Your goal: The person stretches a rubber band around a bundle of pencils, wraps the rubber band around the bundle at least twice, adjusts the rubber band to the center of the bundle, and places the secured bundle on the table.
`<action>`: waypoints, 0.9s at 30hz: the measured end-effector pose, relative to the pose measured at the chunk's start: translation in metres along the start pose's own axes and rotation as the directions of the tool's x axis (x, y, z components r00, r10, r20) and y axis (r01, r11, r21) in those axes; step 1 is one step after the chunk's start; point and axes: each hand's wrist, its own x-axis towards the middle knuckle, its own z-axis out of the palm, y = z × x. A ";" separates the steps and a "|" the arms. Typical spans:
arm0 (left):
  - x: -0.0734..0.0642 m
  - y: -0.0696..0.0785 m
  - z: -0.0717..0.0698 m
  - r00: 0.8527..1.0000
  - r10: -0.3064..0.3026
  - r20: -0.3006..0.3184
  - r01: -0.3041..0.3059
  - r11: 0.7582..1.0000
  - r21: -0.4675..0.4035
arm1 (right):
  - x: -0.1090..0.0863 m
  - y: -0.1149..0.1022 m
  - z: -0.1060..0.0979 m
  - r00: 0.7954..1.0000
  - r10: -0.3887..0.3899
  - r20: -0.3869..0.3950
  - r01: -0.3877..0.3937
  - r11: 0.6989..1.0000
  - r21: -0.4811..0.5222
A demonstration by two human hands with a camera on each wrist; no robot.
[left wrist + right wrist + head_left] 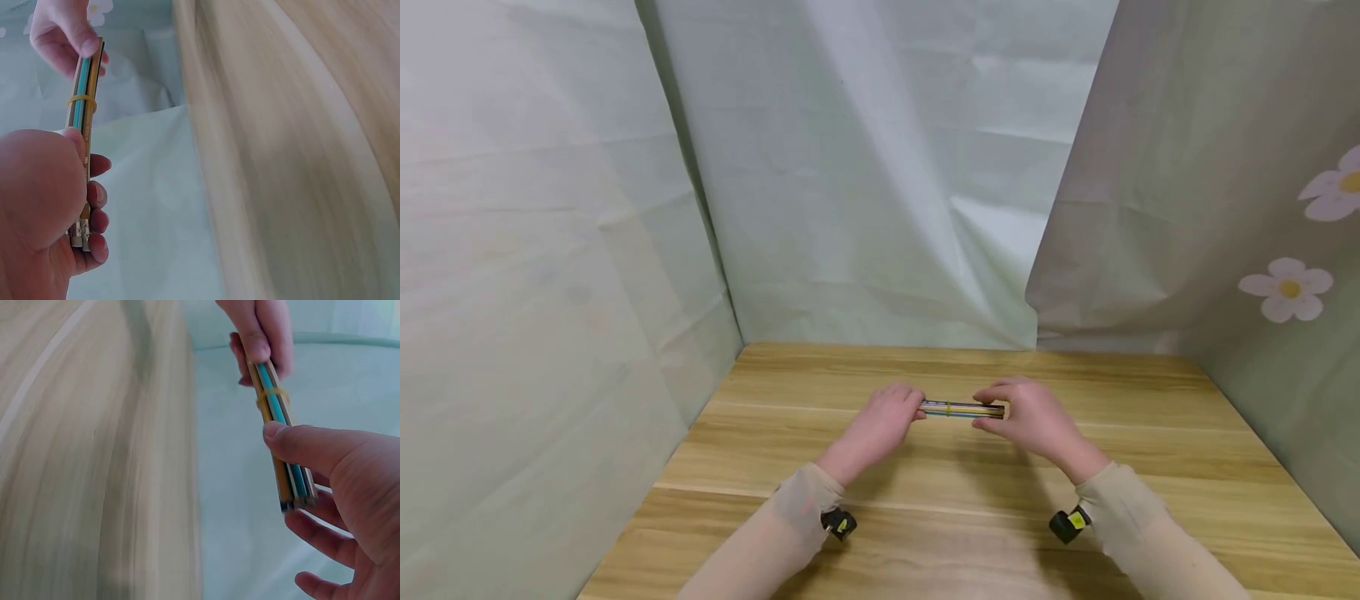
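A bundle of pencils (966, 410), yellow, blue and dark, is held level above the wooden table. A yellow rubber band (82, 100) circles it near the middle. My left hand (886, 419) grips one end, thumb along the near side and fingers wrapped behind; metal-looking pencil ends (81, 234) stick out by the little finger in the left wrist view. At the other end, my right hand (1036, 417) pinches the bundle between thumb and fingers, its lower fingers spread loosely in the right wrist view. Flat dark ends (297, 504) show there.
The wooden table (940, 533) lies under both hands. Pale cloth walls (865, 208) hang behind and at the sides, the right one printed with white flowers (1287, 289). Small dark cameras (838, 523) sit on both wrists.
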 end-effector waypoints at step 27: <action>-0.007 -0.003 0.007 0.999 0.018 0.037 -0.014 0.996 -0.089 | -0.010 0.006 0.013 1.000 -0.031 -0.006 0.031 0.998 -0.050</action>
